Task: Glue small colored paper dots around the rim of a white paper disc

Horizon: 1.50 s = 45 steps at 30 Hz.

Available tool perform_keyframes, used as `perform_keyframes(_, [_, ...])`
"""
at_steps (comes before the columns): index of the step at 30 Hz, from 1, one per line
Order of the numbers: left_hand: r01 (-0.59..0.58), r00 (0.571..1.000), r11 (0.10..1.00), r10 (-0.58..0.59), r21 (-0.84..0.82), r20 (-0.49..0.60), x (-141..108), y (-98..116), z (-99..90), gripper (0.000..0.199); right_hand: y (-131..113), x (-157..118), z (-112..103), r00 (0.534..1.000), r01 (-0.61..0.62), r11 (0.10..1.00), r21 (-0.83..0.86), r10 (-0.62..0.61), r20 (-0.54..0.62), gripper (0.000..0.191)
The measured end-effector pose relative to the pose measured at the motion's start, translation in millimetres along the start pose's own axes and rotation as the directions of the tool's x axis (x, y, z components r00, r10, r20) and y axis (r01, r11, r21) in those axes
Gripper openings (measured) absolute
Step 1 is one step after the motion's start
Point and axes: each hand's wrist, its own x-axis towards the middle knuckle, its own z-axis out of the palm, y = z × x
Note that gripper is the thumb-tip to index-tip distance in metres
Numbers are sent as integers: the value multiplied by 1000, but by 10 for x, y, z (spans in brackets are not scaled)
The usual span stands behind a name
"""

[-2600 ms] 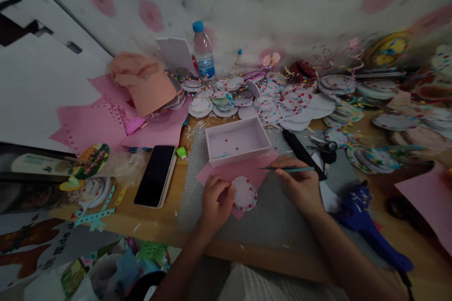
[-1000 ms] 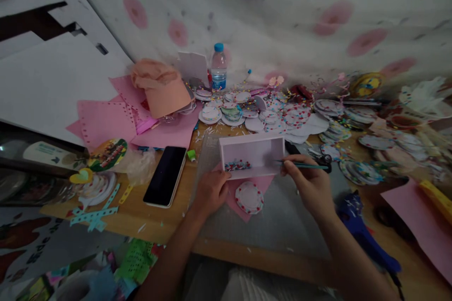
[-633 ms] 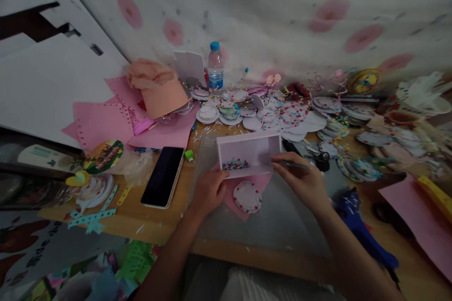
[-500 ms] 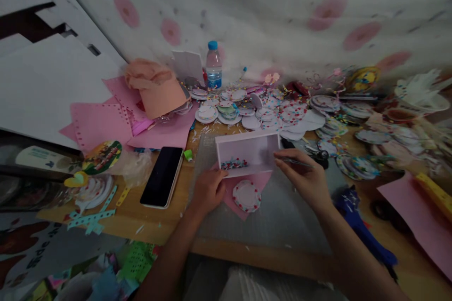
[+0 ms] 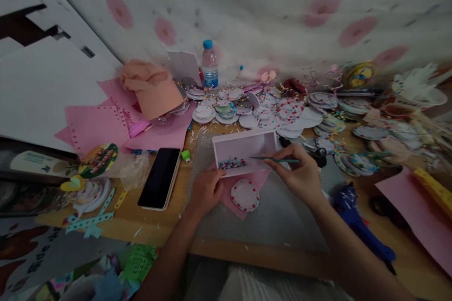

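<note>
A white open box (image 5: 247, 143) is tilted toward me, with small red and teal pieces (image 5: 232, 163) gathered in its lower left. My left hand (image 5: 207, 189) grips the box's lower left corner. My right hand (image 5: 298, 169) pinches thin dark tweezers (image 5: 278, 159), whose tips reach over the box's opening. Just below the box, a round white disc (image 5: 245, 195) edged with red and teal bits lies on a pink sheet (image 5: 231, 207). Beneath them is a grey mat (image 5: 282, 225).
Decorated discs (image 5: 261, 113) crowd the back of the table. A phone (image 5: 160, 178) and green cap (image 5: 186, 155) lie left. A blue glue gun (image 5: 363, 230) and pink sheet (image 5: 416, 211) lie right. A bottle (image 5: 210, 66) stands behind.
My right hand has moved left and slightly down, bringing the tweezers from the box's right edge over its inside. The whole view has shifted slightly.
</note>
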Motion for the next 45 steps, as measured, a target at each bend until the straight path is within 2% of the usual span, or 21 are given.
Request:
perform_keyframes(5, [1,1000,1000,-1,15,-5,-2,-2,5,26,18,27,57,994,98,994,-47,-95,63,22])
perform_keyframes(12, [-6,1000,1000,6,-1,-1,-2,-12,8,26,-3,53,145,975,163,985,-52,-153,158,20])
perform_keyframes(23, [-16,1000,1000,16,4,-9,4,-12,12,25,94,70,56,965,251,946,-203,-230,124,22])
perform_keyframes(27, [-5,1000,1000,5,11,3,8,2,0,24,90,75,61,960,270,934,-235,-242,143,21])
perform_keyframes(37, [0,1000,1000,0,-7,16,2,-10,6,23,29,69,159,950,296,928,-226,-262,172,19])
perform_keyframes(45, [1,1000,1000,-1,15,1,4,2,1,23,51,31,371,941,307,923,-230,-258,219,21])
